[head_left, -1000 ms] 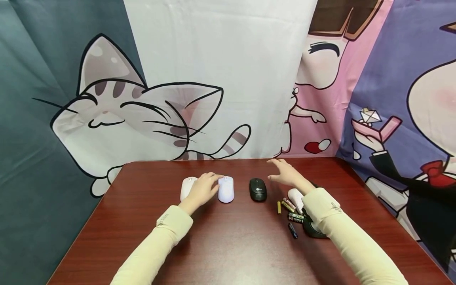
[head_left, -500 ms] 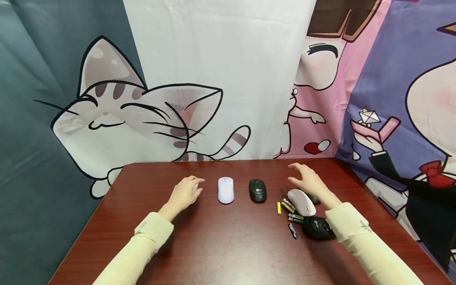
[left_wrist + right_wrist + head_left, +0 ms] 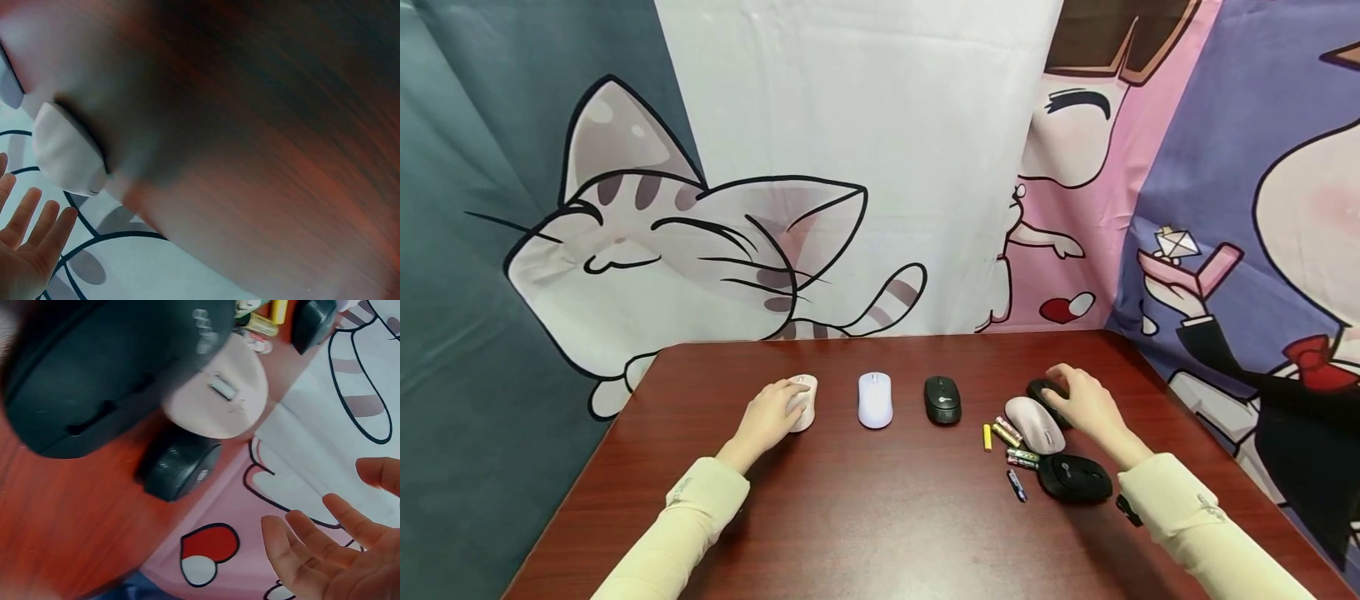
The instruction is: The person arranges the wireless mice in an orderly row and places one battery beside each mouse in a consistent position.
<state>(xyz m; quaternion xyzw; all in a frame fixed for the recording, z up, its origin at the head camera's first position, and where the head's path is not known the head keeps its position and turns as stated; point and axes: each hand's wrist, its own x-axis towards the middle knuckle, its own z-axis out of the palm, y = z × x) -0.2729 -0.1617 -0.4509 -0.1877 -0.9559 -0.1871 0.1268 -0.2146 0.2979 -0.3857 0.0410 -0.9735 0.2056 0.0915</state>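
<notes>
My left hand [image 3: 767, 418], fingers loosely extended, hovers at the left side of a white computer mouse [image 3: 804, 405]. In the left wrist view that mouse [image 3: 67, 150] stands apart from the spread fingers [image 3: 45, 225]. On the other side, my right hand [image 3: 1087, 406] is above a black mouse [image 3: 1041, 389] at the back right, partly covering it in the head view. The right wrist view shows the right fingers [image 3: 312, 534] spread with nothing between them, away from this black mouse [image 3: 181, 465]. A pale beige mouse [image 3: 1035, 425] lies beside it.
A pale lilac mouse [image 3: 876, 401] and a black mouse [image 3: 942, 401] stand in the middle row. Nearer, a larger black mouse [image 3: 1075, 479] lies by several loose batteries [image 3: 1023, 458]. A printed cloth [image 3: 880, 167] hangs behind the table [image 3: 880, 517].
My left hand has drawn back leftwards from between the white and lilac mice, uncovering the white one. My right hand has moved right, from behind the beige mouse to over the rear black mouse.
</notes>
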